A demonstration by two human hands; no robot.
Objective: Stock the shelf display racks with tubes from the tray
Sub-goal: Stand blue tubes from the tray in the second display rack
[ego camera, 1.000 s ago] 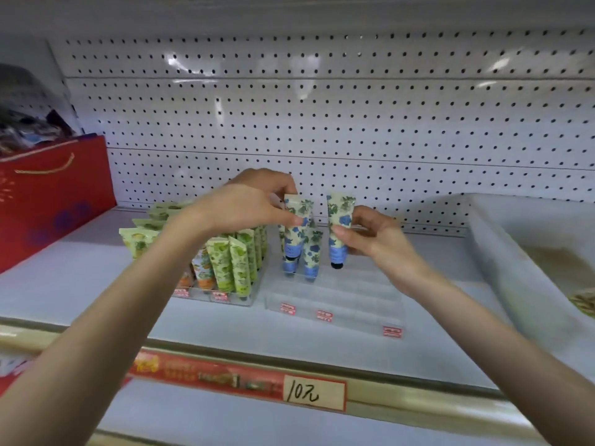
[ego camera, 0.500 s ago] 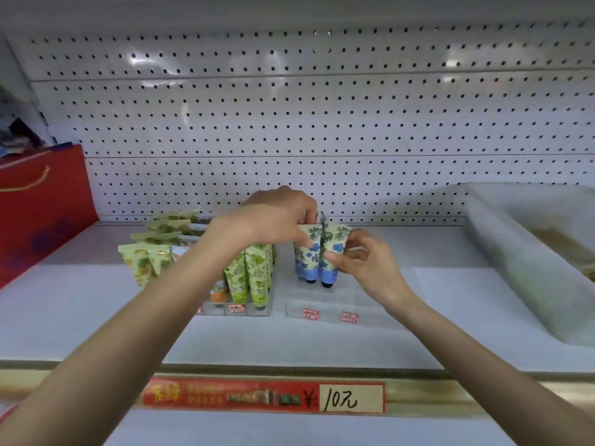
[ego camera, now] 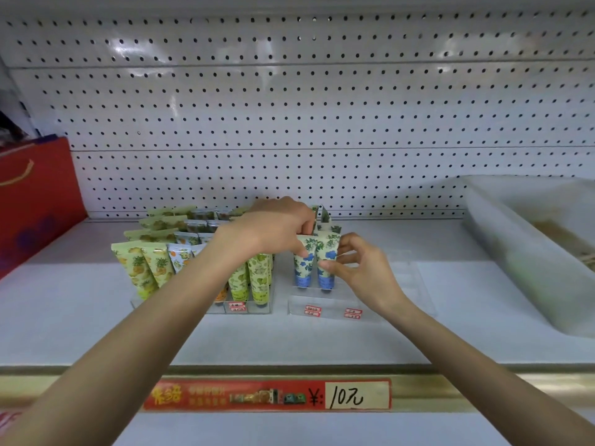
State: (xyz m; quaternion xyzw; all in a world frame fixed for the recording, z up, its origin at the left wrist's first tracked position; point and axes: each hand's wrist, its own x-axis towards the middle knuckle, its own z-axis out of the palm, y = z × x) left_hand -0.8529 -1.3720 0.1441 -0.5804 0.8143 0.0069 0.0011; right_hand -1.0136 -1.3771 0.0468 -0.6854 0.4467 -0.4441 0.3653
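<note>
Two blue-flowered tubes stand cap-down side by side in a clear acrylic rack at the shelf's middle. My left hand pinches the top of the left blue tube. My right hand grips the right blue tube at its middle with thumb and fingers. More blue tubes stand behind them, partly hidden by my left hand. To the left, a second clear rack holds several green, yellow and orange fruit-print tubes. The translucent white tray sits at the far right.
A red gift bag stands at the shelf's left end. White pegboard backs the shelf. A red price strip marked 10 runs along the gold front edge. The right rows of the acrylic rack hold no tubes.
Both hands lowered the two blue tubes into the rack's front row, side by side. The camera view shifted, bringing the shelf edge and price strip higher.
</note>
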